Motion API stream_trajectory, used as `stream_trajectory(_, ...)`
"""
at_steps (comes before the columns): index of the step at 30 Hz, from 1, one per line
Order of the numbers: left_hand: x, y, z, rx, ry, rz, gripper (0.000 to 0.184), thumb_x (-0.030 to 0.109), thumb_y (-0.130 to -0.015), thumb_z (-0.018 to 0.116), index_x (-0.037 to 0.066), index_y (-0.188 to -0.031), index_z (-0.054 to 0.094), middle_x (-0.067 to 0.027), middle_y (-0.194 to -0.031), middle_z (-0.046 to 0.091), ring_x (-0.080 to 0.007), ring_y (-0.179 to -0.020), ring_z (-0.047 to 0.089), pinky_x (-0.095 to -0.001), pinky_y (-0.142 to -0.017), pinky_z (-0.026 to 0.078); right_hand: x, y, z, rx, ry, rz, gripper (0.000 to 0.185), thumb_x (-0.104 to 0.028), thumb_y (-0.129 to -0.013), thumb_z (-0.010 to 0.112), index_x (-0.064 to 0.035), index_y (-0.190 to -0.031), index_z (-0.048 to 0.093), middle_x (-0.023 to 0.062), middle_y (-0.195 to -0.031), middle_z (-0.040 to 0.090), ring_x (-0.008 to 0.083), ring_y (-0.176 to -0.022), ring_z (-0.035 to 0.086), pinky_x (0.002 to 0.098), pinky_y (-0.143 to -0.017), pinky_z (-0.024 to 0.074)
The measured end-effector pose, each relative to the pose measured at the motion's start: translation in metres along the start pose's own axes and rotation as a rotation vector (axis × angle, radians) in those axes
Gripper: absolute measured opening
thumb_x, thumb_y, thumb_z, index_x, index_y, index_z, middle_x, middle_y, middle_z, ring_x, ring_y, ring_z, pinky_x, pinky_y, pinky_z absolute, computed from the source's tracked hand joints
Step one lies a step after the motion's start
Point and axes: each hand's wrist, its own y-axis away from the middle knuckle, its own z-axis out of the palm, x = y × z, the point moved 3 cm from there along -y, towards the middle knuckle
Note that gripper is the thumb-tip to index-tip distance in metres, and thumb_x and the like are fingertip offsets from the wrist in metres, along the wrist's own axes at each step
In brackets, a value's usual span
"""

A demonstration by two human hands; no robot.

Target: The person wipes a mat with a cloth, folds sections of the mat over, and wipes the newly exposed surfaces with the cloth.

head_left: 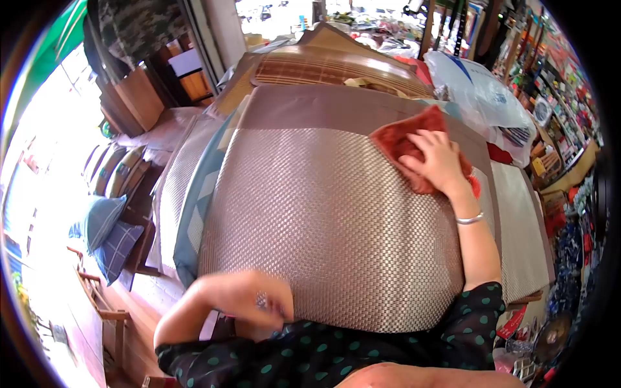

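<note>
Right now, the red cloth (396, 141) is on the top far part of the shiny mat (310, 213), between one and two o'clock from the mat's middle. The right hand (435, 158) is right on top of it, so that hand is the near one. Its fingers are spread out and lie over the cloth, not curled tight around it. Most of the cloth that shows pokes out past the fingers, toward ten o'clock, and a bit peeks out by the wrist at about four o'clock. The cloth is bunched, but its long way seems to run from ten to four. The right arm comes up to it from about five o'clock, with a silver band (470, 220) on it.

The left hand (249, 297) is well apart from the cloth, down at about seven o'clock, by the near edge of the mat. It is blurry, so I can't tell if it is open or closed, or if it touches the mat.

Blue cloth (187, 236) sticks out from beside the mat at nine o'clock. A brown mat (304, 68) is past the far edge at twelve, and a clear plastic bag (475, 90) sits at about one.
</note>
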Motion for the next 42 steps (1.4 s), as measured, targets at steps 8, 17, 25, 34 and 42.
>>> stream_trajectory(8, -0.048, 0.06, 0.103, 0.08, 0.157, -0.275, 0.064, 0.014, -0.071, 0.082, 0.004, -0.126, 0.049, -0.0102, -0.12, 0.053, -0.0232, -0.108, 0.054, -0.0355, -0.093, 0.047, -0.111, 0.036, -0.044, -0.06, -0.145, -0.463, 0.067, -0.057, -0.08, 0.063, -0.0107, -0.128, 0.061, 0.0126, -0.134, 0.055, 0.0299, -0.124, 0.046, 0.0503, -0.101, 0.0304)
stream_trajectory(17, -0.045, 0.04, 0.116, 0.409, -0.202, 0.133, 0.06, 0.011, -0.062, 0.077, 0.007, -0.116, 0.051, -0.0125, -0.114, 0.05, -0.0326, -0.111, 0.05, -0.0423, -0.097, 0.04, -0.1, 0.02, -0.031, -0.033, -0.154, -0.369, 0.062, -0.05, -0.079, 0.063, -0.0089, -0.125, 0.062, 0.0123, -0.133, 0.056, 0.0283, -0.125, 0.046, 0.0483, -0.105, 0.0298)
stream_trajectory(25, -0.039, 0.029, 0.1, 0.417, -0.139, 0.159, 0.062, 0.004, -0.069, 0.074, 0.005, -0.128, 0.052, -0.0138, -0.122, 0.052, -0.0337, -0.117, 0.05, -0.0456, -0.102, 0.039, -0.048, 0.016, -0.016, -0.012, -0.064, -0.202, 0.055, -0.043, -0.088, 0.059, -0.0057, -0.127, 0.06, 0.0129, -0.132, 0.056, 0.0287, -0.125, 0.046, 0.0467, -0.103, 0.0305)
stream_trajectory(34, -0.068, 0.061, 0.128, 0.354, -0.389, -0.261, 0.07, -0.003, -0.073, 0.069, 0.007, -0.137, 0.043, -0.0153, -0.129, 0.048, -0.0355, -0.125, 0.044, -0.0457, -0.106, 0.036, -0.113, 0.036, -0.042, -0.027, -0.212, -0.5, 0.058, -0.046, -0.079, 0.064, -0.0073, -0.123, 0.062, 0.0135, -0.13, 0.056, 0.0307, -0.121, 0.047, 0.0477, -0.104, 0.03)
stream_trajectory(42, -0.048, 0.046, 0.112, 0.421, -0.033, 0.054, 0.067, 0.018, -0.076, 0.072, -0.001, -0.135, 0.047, -0.0181, -0.129, 0.051, -0.034, -0.12, 0.049, -0.0441, -0.106, 0.038, -0.152, 0.058, -0.072, -0.194, -0.385, -0.809, 0.057, -0.046, -0.066, 0.075, -0.014, -0.112, 0.069, 0.0083, -0.124, 0.059, 0.0274, -0.115, 0.05, 0.0474, -0.101, 0.0313)
